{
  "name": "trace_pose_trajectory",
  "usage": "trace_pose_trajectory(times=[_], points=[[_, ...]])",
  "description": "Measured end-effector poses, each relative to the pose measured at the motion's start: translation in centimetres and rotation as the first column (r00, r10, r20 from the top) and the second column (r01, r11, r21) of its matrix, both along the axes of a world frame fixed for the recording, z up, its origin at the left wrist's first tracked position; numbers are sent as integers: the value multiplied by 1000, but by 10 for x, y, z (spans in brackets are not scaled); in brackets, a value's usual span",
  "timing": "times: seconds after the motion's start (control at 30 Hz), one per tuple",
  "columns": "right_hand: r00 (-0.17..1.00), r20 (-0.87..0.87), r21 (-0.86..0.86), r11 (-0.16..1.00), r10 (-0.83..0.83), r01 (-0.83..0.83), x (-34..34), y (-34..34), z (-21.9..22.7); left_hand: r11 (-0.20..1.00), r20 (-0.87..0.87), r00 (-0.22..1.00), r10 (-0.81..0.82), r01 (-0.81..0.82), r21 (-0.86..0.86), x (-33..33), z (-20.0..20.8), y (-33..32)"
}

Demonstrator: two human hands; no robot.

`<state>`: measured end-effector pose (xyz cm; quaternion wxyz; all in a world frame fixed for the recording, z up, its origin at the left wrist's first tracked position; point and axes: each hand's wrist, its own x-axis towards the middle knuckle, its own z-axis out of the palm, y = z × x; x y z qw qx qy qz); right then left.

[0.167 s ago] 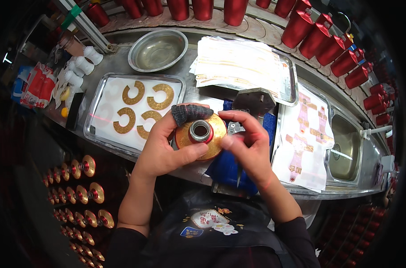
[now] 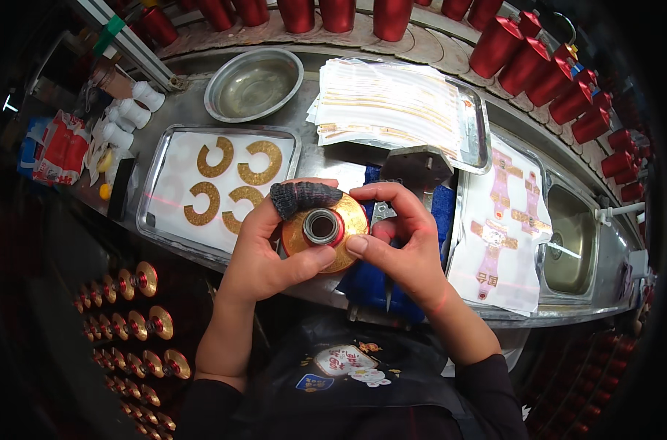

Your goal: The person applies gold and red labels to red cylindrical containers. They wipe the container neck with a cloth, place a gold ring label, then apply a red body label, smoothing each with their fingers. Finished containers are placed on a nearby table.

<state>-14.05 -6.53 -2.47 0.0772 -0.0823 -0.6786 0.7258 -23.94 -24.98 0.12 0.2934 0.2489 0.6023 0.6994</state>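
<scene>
A red bottle with a gold shoulder (image 2: 339, 257) is held upright between my hands, its open threaded neck (image 2: 321, 226) facing up. My left hand (image 2: 264, 249) is wrapped round its left side, thumb on the gold near the neck. A dark knitted cover (image 2: 304, 196) sleeves one left finger, lying along the shoulder's far edge. My right hand (image 2: 407, 246) presses its thumb on the gold at the right, with its index finger at the far right rim. The bottle's lower body is hidden. Under the hands lies a blue cloth (image 2: 363, 284), beside a dark metal plate (image 2: 418, 167).
A metal tray (image 2: 151, 172) with several gold C-shaped decals (image 2: 214, 157) lies left. Behind are a metal bowl (image 2: 220, 84) and stacked sheets (image 2: 385, 103). Patterned decal sheets (image 2: 487, 253) and a sink (image 2: 572, 268) stand right. Red bottles (image 2: 392, 18) line the far conveyor; gold-shouldered bottles (image 2: 146, 279) stand lower left.
Both hands and the bottle have shifted slightly left and nearer. My right thumb has moved inward onto the gold shoulder. The red bottles on the conveyor have crept right.
</scene>
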Motion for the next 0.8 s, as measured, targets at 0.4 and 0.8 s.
trace_pose_trajectory(times=[0.4,0.8], points=[[995,62,-76,995,73,-68,-12,4,9,999,-46,999,23,-22,24,2,-10,-1],[908,400,-696,603,-126,390,-5,25,15,994,-24,998,50,-47,102,8,-14,-1]])
